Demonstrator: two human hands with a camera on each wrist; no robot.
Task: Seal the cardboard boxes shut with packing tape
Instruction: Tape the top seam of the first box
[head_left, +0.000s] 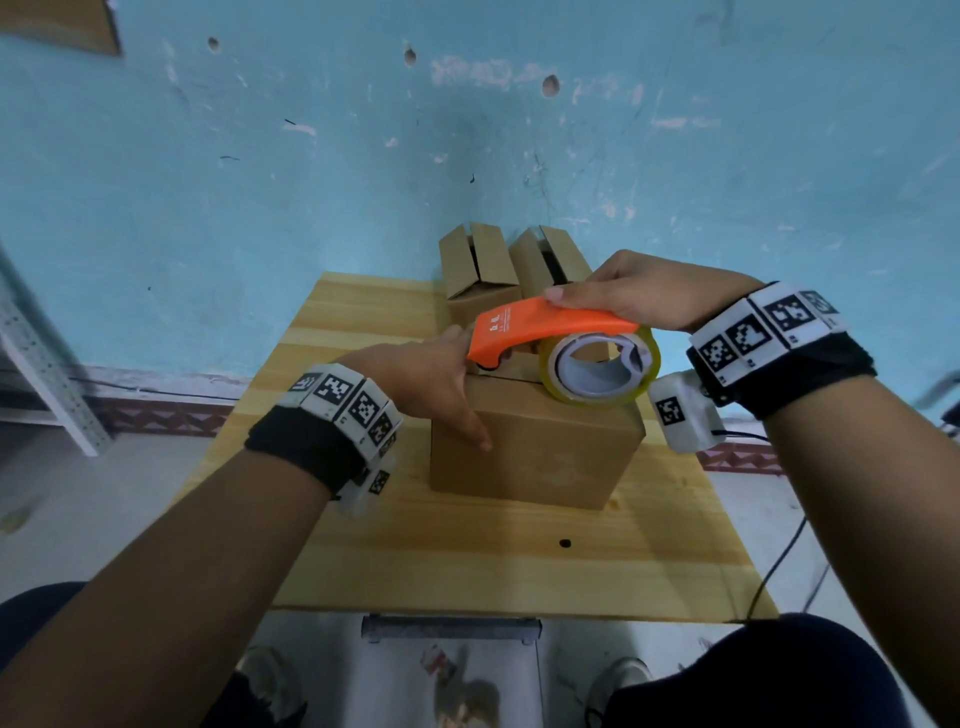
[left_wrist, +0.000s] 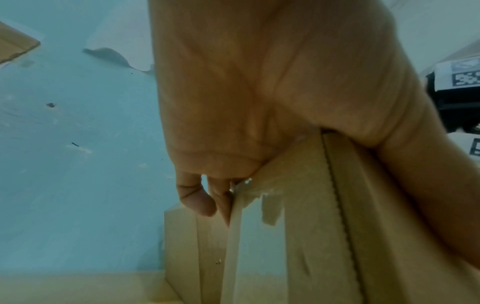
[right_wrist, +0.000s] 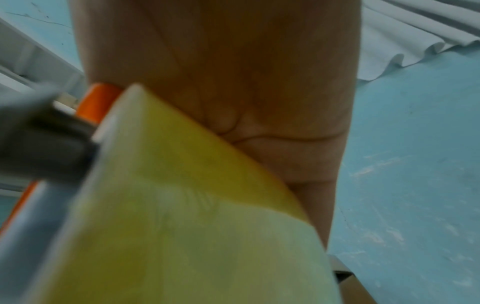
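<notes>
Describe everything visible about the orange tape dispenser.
The tape dispenser has a smooth orange plastic cover with small white print near its front, and a grey hub carrying a roll of clear yellowish tape. It sits over the top seam of the near cardboard box, nose pointing left. The right hand holds it from above.

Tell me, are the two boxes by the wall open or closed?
Open. Both far boxes show top flaps standing up with dark gaps between them, and no tape is visible.
</notes>
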